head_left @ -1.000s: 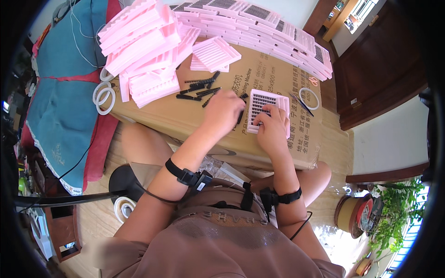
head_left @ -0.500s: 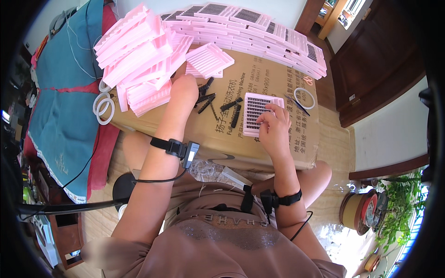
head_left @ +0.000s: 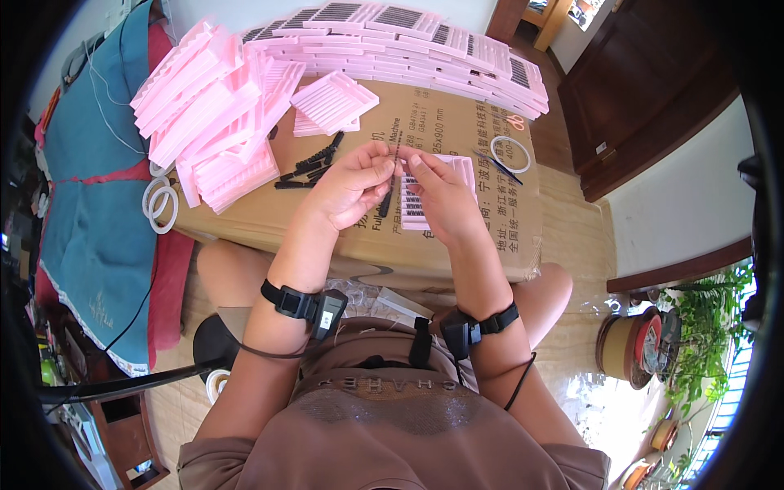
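My left hand (head_left: 358, 184) and my right hand (head_left: 446, 198) meet above the cardboard box, fingertips pinched. Between them stands a thin black lash strip (head_left: 399, 144), which looks gripped from both sides. Just under my right hand lies a pink tray (head_left: 415, 222) with rows of short black lash clusters, partly hidden by the fingers. More black strips (head_left: 309, 170) lie loose to the left of my left hand. Another dark strip (head_left: 386, 202) rests on the box between the left hand and the tray.
Empty pink ribbed trays (head_left: 204, 106) lean in a heap at the left. Filled trays (head_left: 400, 41) are stacked along the far edge. Tweezers (head_left: 508, 173), a white ring (head_left: 510, 153) and orange-handled scissors (head_left: 514, 122) lie at the right of the cardboard box (head_left: 359, 245).
My left hand has come from beside the empty trays to the middle, now holding a lash strip. My right hand has left the tray's rows and moved left to meet it.
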### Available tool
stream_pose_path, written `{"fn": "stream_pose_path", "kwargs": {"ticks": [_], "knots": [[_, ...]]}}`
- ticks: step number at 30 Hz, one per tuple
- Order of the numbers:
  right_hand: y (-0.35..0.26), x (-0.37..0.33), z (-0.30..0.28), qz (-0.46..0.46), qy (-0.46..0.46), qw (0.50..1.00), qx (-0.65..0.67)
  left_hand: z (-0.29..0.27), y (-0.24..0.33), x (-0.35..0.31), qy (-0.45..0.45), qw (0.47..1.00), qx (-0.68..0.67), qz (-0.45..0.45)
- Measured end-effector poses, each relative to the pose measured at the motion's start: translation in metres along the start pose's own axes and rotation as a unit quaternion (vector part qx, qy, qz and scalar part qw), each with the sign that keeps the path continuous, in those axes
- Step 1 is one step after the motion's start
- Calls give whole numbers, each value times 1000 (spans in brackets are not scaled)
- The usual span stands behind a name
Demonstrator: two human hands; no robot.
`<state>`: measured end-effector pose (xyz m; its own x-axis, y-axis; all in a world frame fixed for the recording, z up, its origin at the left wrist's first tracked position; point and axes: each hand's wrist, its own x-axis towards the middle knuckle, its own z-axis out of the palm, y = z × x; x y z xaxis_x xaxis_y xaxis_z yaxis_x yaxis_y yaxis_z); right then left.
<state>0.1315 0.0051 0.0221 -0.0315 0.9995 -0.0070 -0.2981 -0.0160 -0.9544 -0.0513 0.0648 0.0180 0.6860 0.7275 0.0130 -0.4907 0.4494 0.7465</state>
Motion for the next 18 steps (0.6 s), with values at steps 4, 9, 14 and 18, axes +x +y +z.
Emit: {"fn": "stream_pose_path", "kwargs": {"ticks": [4, 9, 14, 18], "knots": [[2, -1, -6, 20, -24, 993, 113, 11, -18, 8, 3, 1000, 0, -2], [-4, -11, -29, -5, 66, 993, 96, 11, -32, 3, 76, 970, 233, -3], [-4, -26, -57, -55, 102, 940, -321, -2, -35, -19, 38, 722, 686, 75], [5, -36, -58, -90, 82, 861, -494, 0, -34, -28, 175, 587, 783, 112]]}}
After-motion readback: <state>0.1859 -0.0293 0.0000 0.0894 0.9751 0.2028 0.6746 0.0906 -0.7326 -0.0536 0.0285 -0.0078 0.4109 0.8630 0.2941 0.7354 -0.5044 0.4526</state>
